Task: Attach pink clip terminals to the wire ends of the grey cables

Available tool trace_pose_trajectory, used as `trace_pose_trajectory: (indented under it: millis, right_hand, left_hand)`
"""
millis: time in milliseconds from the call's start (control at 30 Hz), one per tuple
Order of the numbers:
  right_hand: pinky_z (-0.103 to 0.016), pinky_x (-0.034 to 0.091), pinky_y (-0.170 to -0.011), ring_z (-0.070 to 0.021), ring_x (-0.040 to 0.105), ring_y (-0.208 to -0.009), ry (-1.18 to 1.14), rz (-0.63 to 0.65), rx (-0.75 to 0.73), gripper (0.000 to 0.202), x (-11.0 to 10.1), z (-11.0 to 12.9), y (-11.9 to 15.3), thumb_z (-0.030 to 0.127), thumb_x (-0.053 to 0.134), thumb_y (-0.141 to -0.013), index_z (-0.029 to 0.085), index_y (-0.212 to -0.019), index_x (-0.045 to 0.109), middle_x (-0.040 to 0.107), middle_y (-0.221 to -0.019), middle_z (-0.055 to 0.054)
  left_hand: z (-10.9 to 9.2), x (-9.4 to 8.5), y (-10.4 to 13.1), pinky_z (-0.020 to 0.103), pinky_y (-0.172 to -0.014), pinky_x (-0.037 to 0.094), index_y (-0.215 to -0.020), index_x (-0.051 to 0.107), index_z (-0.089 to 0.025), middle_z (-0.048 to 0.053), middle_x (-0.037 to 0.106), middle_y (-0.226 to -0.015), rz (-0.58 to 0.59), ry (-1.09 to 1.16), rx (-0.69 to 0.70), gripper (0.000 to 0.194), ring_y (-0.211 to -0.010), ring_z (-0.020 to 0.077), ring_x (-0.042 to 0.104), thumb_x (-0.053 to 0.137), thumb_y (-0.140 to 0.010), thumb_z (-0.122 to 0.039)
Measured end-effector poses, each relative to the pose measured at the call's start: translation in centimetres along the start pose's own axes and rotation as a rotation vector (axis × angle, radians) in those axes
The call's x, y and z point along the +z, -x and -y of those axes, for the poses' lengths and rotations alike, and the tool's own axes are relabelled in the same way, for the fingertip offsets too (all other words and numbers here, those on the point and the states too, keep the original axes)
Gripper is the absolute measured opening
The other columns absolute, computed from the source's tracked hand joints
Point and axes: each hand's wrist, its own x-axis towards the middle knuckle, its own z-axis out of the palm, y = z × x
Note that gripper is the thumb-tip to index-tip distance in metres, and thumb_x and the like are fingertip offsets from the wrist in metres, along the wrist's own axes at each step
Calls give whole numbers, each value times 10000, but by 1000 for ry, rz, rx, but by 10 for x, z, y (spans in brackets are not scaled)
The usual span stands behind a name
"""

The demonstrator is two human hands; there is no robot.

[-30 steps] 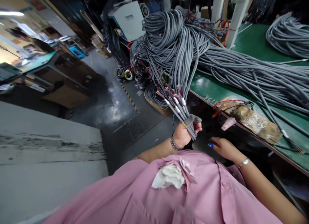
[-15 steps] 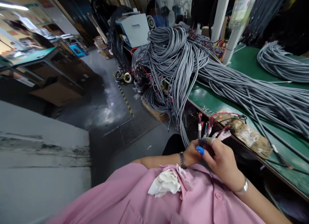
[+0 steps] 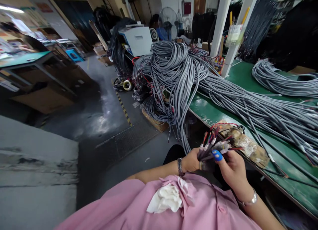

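Cables [image 3: 204, 153] are slanting upward between left hand [image 3: 191, 161] and right hand [image 3: 235, 172], lower centre-right of frame, fingers of both grasping.

The person wore a pink shirt [image 3: 119, 205] with a round pink button [image 3: 222, 209]. Left of this button was a ruffled white piece [image 3: 165, 199], its material unclear. Farther off, up and left of the button, a metal link band [image 3: 180, 167] ringed the left wrist [image 3: 185, 165]; right of it, a silvery bangle [image 3: 253, 197]. Above it, a bright blue cover [image 3: 217, 155] capped the right thumb [image 3: 225, 168].
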Motion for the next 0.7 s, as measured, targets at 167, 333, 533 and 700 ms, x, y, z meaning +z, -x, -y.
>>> trace_pose_trajectory:
  millis: [167,333,533,700]
  right_hand:
    - [-268,442,-574,-160,556,-605,-276,77,30,196,-10,-9,21,272,521,-915,201,-741,576,594,-663,-22]
    - [-279,455,-602,-164,574,-636,-177,292,-91,152,-30,-16,34,231,464,-929,206,-851,593,623,-749,-40]
    - [-311,489,-680,-219,654,-788,254,505,-39,177,-22,-56,45,249,466,-907,199,-1004,606,672,-932,-89]
    - [-294,488,-635,-209,665,-736,289,503,52,190,7,-71,48,245,461,-897,190,-935,639,688,-918,-90]
  left_hand:
    - [-8,-13,0,213,-361,310,-726,660,-102,-16,512,-472,-168,73,-8,550,-352,75,426,719,-633,-641]
    - [-21,-25,1,202,-380,283,-623,545,-145,-53,450,-407,-393,268,74,429,-337,60,397,744,-673,-522]
    - [-60,-47,29,204,-392,253,-659,543,-165,-101,290,-368,-278,462,109,343,-316,60,337,772,-654,-421]
    - [-58,-41,42,221,-415,333,-610,549,-160,-76,314,-374,-252,319,108,382,-350,97,444,692,-751,-485]
